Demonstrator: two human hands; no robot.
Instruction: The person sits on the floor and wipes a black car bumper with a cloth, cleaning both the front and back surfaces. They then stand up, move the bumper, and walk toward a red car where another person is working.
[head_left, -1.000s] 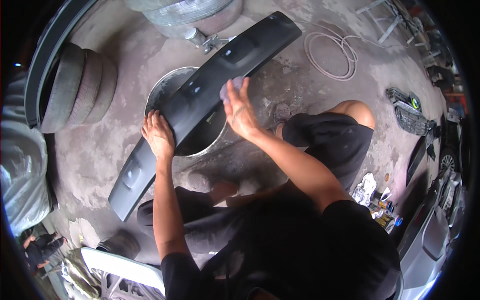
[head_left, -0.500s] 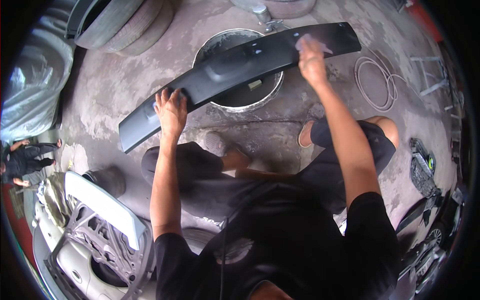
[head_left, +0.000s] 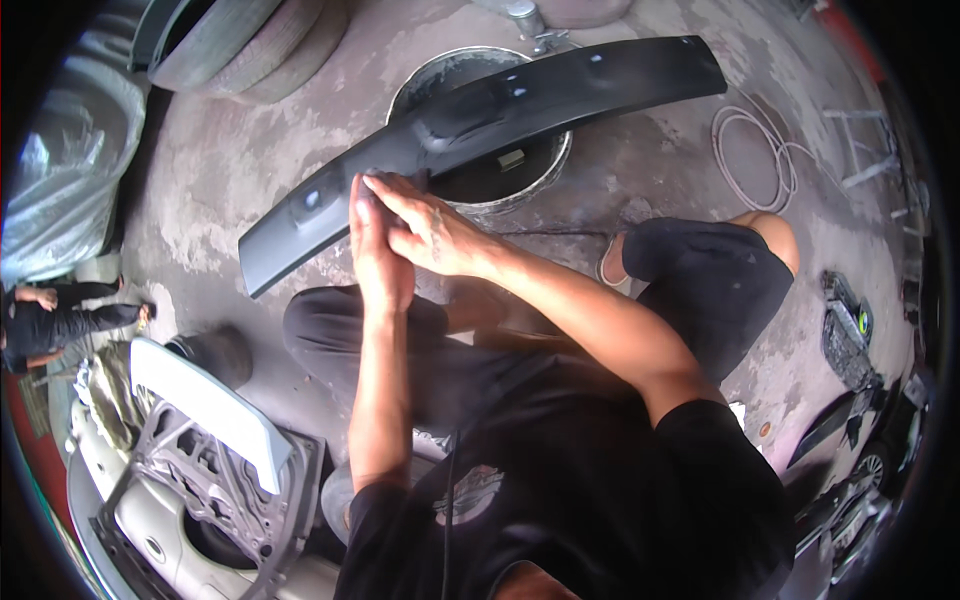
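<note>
1. Right hand [head_left: 440, 230] has swung in from the far end of the long dark panel [head_left: 490, 115] to meet the left hand [head_left: 378, 245].
2. Both hands are together, palm toward palm; whether anything lies between them is hidden.
3. Just beyond the fingertips, the panel lies across a round tub [head_left: 435, 80]; whether the fingertips touch its near edge I cannot tell.
4. Perched this way, it could probably rock: best to steady it with one flat palm and keep the other's strokes light and even.
5. Ahead and right of the hands, the tub holds a small pale block [head_left: 511, 159]; liquid cannot be made out.
6. Farther ahead stands a metal cup [head_left: 525, 14], contents unseen.
</note>
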